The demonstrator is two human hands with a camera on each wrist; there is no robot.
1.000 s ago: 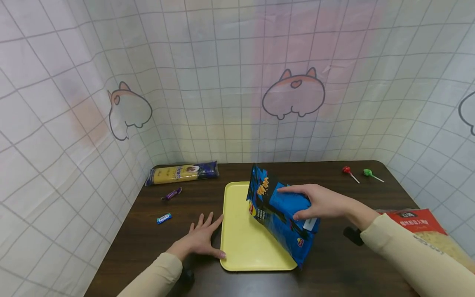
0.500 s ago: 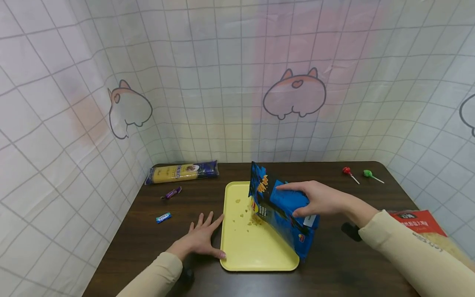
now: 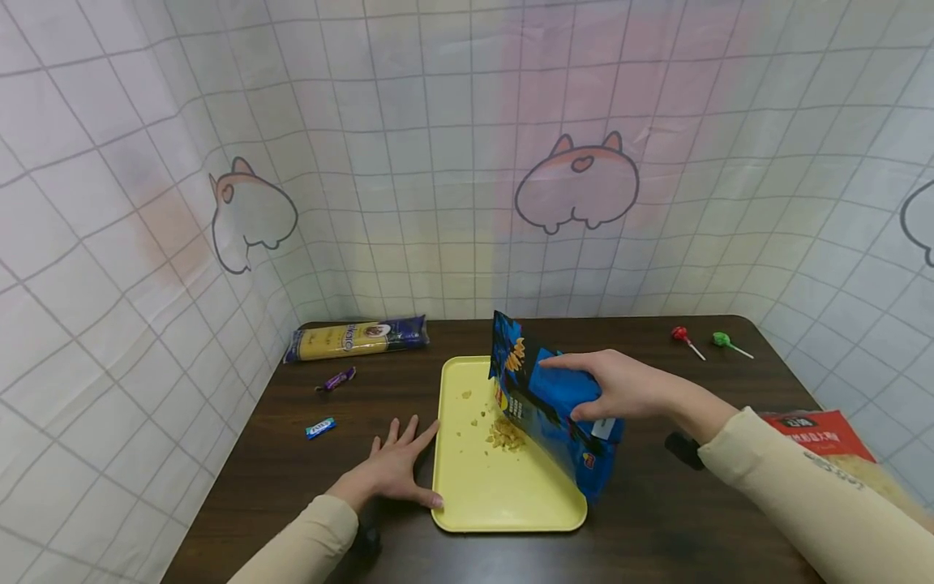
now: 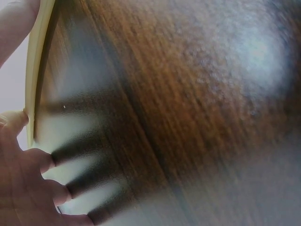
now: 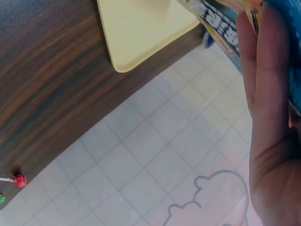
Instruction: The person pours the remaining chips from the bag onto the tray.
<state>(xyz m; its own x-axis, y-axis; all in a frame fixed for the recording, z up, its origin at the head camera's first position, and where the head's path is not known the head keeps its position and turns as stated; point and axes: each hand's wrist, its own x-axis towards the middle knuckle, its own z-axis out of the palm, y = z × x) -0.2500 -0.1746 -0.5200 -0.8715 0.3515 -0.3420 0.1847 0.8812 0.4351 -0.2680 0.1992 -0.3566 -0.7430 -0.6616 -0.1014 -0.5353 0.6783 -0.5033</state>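
Note:
My right hand (image 3: 620, 385) grips a blue snack bag (image 3: 558, 446) from above, fingers and thumb on either side of it. The bag leans over the right half of a yellow tray (image 3: 503, 503), its lower left end close to the surface. A small heap of pale yellow crumbs (image 3: 506, 435) lies on the tray beside that end, with a few scattered bits farther left. My left hand (image 3: 394, 469) is spread on the table, thumb and index fingertip at the tray's left rim. In the left wrist view, fingertips meet the dark wood near the tray edge (image 4: 34, 70).
At the back left lies a spaghetti pack (image 3: 357, 339), with a purple wrapped candy (image 3: 336, 379) and a blue wrapped candy (image 3: 319, 427) nearer. Red (image 3: 682, 334) and green (image 3: 721, 339) lollipops lie back right. A red-topped bag (image 3: 824, 435) sits at the right edge. Patterned cloth encloses the table.
Crumbs have come out onto the tray, which was bare a second ago, and the heap has grown. The bag and right hand have risen slightly. My left hand has stayed put.

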